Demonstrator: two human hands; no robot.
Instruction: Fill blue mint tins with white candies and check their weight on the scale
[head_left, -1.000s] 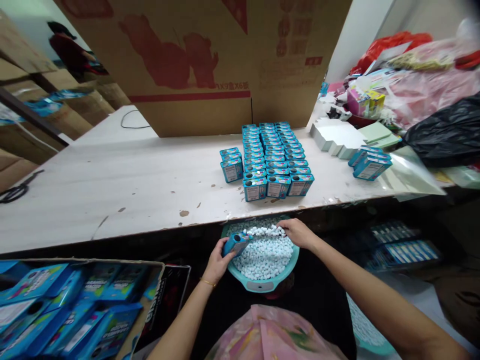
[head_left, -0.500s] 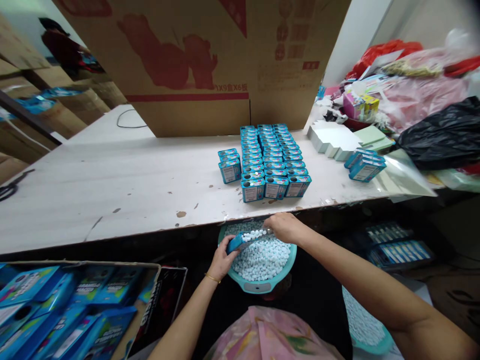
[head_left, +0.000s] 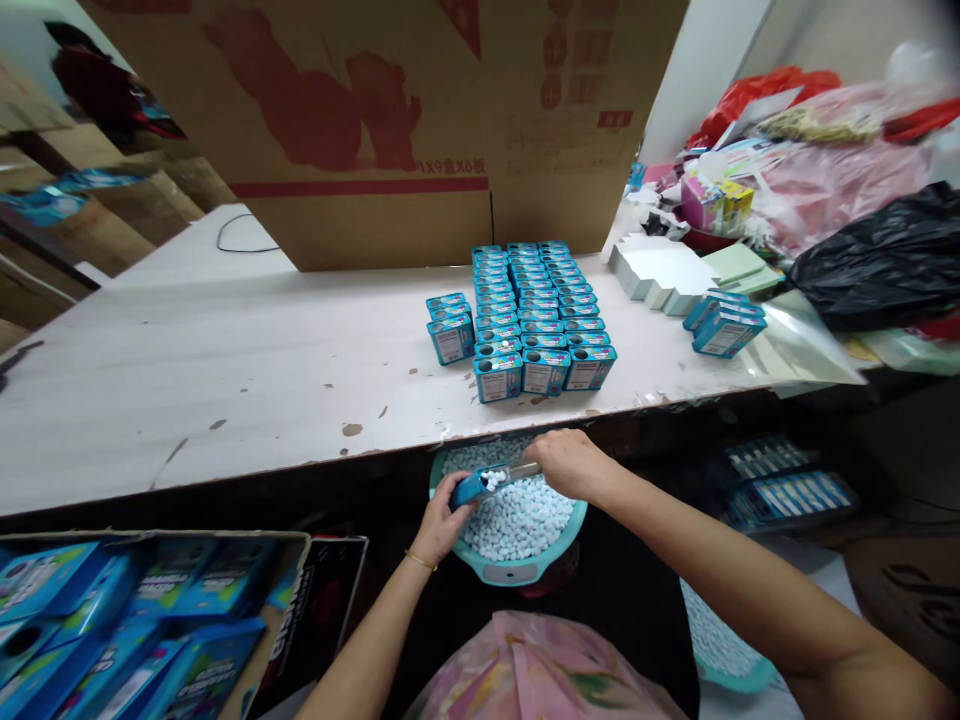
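My left hand (head_left: 439,522) is closed around a small blue box (head_left: 468,490), tilted with its open end to the right. White pellets show at that opening. My right hand (head_left: 568,462) grips a narrow scoop (head_left: 523,469), whose front end meets the mouth of the box. Both hands are over a turquoise basin (head_left: 517,572) heaped with small round white pellets (head_left: 523,522). Beyond the basin, on the white table (head_left: 300,400), rows of upright blue boxes (head_left: 545,370) stand close together, with a short separate row (head_left: 452,338) at their left.
A large cardboard carton (head_left: 390,225) stands behind the rows. At the lower left is a carton of larger blue packs (head_left: 202,665). Right of the rows lie white card stacks (head_left: 660,265), more blue boxes (head_left: 727,330) and a black bag (head_left: 877,260). A second basin (head_left: 739,680) sits low right.
Pellets that lay along the scoop have gone into the box, leaving the scoop mostly bare. Both hands keep nearly the same place, and the camera view has shifted slightly.
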